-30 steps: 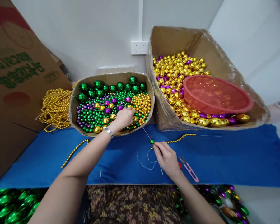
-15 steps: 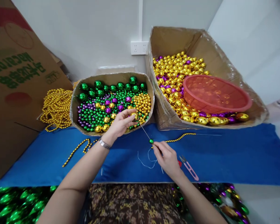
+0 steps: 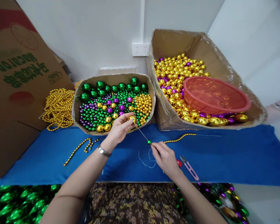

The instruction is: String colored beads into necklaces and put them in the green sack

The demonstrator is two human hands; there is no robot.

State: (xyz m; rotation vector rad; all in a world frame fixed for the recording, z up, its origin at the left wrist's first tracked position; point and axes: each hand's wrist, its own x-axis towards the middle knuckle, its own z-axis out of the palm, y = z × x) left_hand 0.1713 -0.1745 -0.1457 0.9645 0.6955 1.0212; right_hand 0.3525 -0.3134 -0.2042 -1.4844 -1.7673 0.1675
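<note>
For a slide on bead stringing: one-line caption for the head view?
Left hand holds a gold bead at the tip of a needle pinched by the right hand.

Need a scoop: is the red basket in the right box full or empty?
Empty: the red basket shows bare mesh inside, lying tilted on the gold beads.

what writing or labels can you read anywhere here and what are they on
Nothing can be quoted with confidence.
Big cardboard box on the left: two rows of green print, upside down, letters and characters, too blurred to read.
Same box: small framed green mark, too small to read.
Same box: faint round stamp, unreadable.
Wall socket, small bead box, large bead box, snips: no text visible.
</note>
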